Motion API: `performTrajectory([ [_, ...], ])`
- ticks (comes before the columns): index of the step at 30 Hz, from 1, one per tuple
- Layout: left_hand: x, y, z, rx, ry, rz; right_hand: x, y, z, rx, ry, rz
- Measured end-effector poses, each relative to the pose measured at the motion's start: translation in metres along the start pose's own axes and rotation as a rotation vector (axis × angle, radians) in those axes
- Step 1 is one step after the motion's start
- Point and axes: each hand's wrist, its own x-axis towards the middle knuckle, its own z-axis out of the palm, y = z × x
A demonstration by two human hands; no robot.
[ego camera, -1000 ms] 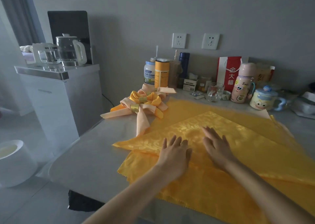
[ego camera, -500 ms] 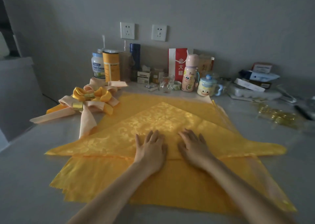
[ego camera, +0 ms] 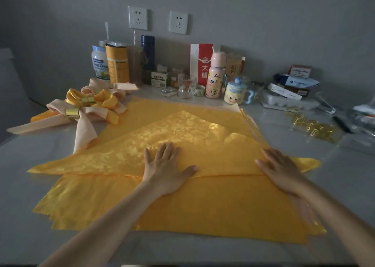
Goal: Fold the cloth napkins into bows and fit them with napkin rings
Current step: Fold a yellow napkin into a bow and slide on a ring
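Since half a second ago the right hand has slid away from the left hand along the long fold, toward the right corner of the triangle-folded napkin, which lies on the napkin stack mid-table. Both hands lie flat with straight fingers and hold nothing. To do this well, I think the left palm should pin the centre while the right strokes outward until the raised wrinkle flattens. I count one folded napkin, several flat ones beneath (edges too close to count), two fitted rings on the finished bows, and loose napkin rings too blurred to count.
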Motion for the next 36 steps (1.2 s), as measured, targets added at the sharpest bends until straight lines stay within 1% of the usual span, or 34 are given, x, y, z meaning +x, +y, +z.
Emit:
performTrajectory([
  [2, 0.000, 0.002, 0.000, 0.006, -0.015, 0.003, -0.003, 0.018, -0.008, -0.075, -0.028, 0.098],
  [3, -0.001, 0.003, -0.001, 0.008, -0.018, -0.002, -0.002, 0.019, -0.013, -0.154, -0.005, 0.132],
  [4, -0.003, 0.005, -0.002, 0.022, -0.015, -0.013, -0.003, 0.013, -0.016, -0.233, 0.063, 0.122],
  [5, -0.005, 0.007, -0.004, 0.067, 0.001, -0.028, -0.004, -0.001, -0.018, -0.253, 0.164, 0.051],
  [6, -0.006, 0.010, -0.005, 0.148, 0.043, -0.033, -0.007, -0.021, -0.017, -0.205, 0.265, -0.064],
  [7, -0.009, 0.014, -0.007, 0.244, 0.101, -0.022, -0.009, -0.045, -0.015, -0.117, 0.325, -0.192],
  [8, -0.010, 0.019, -0.008, 0.309, 0.160, 0.012, -0.011, -0.069, -0.011, -0.029, 0.332, -0.313],
  [9, -0.011, 0.024, -0.008, 0.313, 0.205, 0.044, -0.012, -0.092, -0.007, 0.052, 0.294, -0.408],
  [10, -0.013, 0.027, -0.008, 0.265, 0.204, 0.063, -0.012, -0.112, -0.002, 0.108, 0.231, -0.467],
  [11, -0.014, 0.028, -0.007, 0.183, 0.167, 0.061, -0.009, -0.124, 0.002, 0.116, 0.162, -0.488],
  [13, -0.018, 0.016, -0.004, 0.038, 0.030, 0.027, -0.003, -0.130, 0.010, 0.076, 0.075, -0.467],
  [14, -0.023, 0.003, -0.004, 0.009, -0.017, 0.010, -0.002, -0.130, 0.014, 0.056, 0.043, -0.444],
  [16, -0.037, -0.032, -0.008, 0.011, -0.041, -0.030, 0.001, -0.127, 0.020, 0.027, 0.003, -0.440],
  [19, -0.061, -0.088, -0.015, 0.027, -0.020, -0.128, 0.004, -0.133, 0.021, -0.006, -0.022, -0.459],
  [23, -0.091, -0.141, -0.030, 0.029, -0.113, -0.228, 0.005, -0.140, 0.023, -0.006, -0.019, -0.463],
  [25, -0.100, -0.150, -0.035, 0.005, -0.088, -0.259, 0.005, -0.142, 0.025, -0.007, -0.021, -0.468],
  [27, -0.100, -0.146, -0.040, -0.087, 0.050, -0.234, 0.007, -0.144, 0.022, 0.007, -0.036, -0.478],
  [29, -0.087, -0.134, -0.048, -0.192, 0.207, -0.153, 0.010, -0.148, 0.013, 0.125, -0.029, -0.483],
  [31, -0.058, -0.118, -0.058, -0.257, 0.283, -0.083, 0.021, -0.148, 0.002, 0.307, 0.036, -0.439],
  [33, -0.022, -0.102, -0.065, -0.230, 0.258, -0.062, 0.036, -0.147, -0.006, 0.384, 0.119, -0.390],
  [36, 0.034, -0.085, -0.068, -0.194, 0.160, -0.056, 0.065, -0.141, -0.011, 0.354, 0.154, -0.312],
])
